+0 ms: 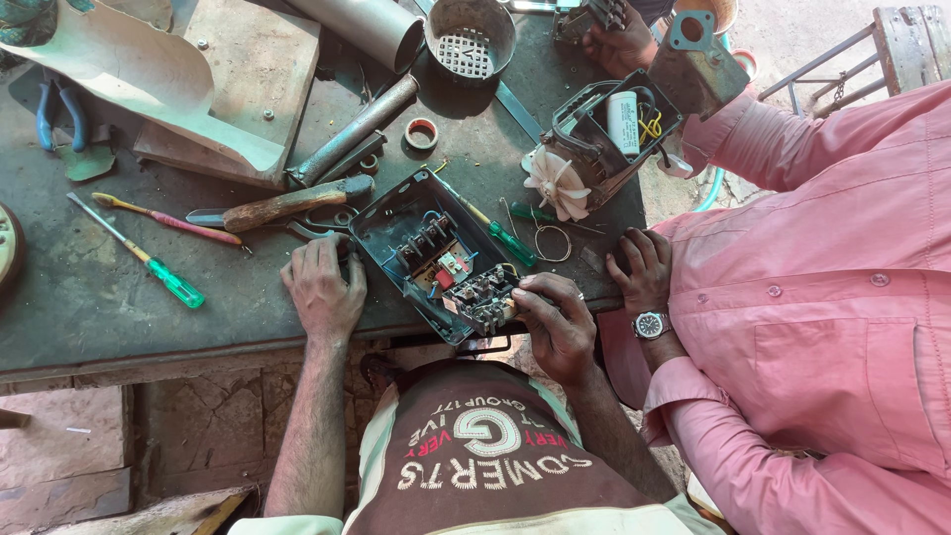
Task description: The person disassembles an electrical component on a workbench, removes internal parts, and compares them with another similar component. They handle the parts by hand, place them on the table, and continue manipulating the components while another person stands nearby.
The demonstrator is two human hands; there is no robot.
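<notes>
Fingers (540, 290) on contactor (482, 300) inside open switch box (381, 220)

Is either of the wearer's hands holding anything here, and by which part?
The right hand pinches the grey switch block at the near end of the open starter box. The left hand rests flat beside the box, holding nothing.

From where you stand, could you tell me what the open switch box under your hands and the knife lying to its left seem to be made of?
The switch box looks like dark moulded plastic with a dull sheen, though painted metal cannot be excluded; the parts inside look like black plastic and bright metal. The knife has a worn brown wooden handle and a grey metal blade. Your left hand rests beside the box; your right hand touches its inner parts.
</notes>
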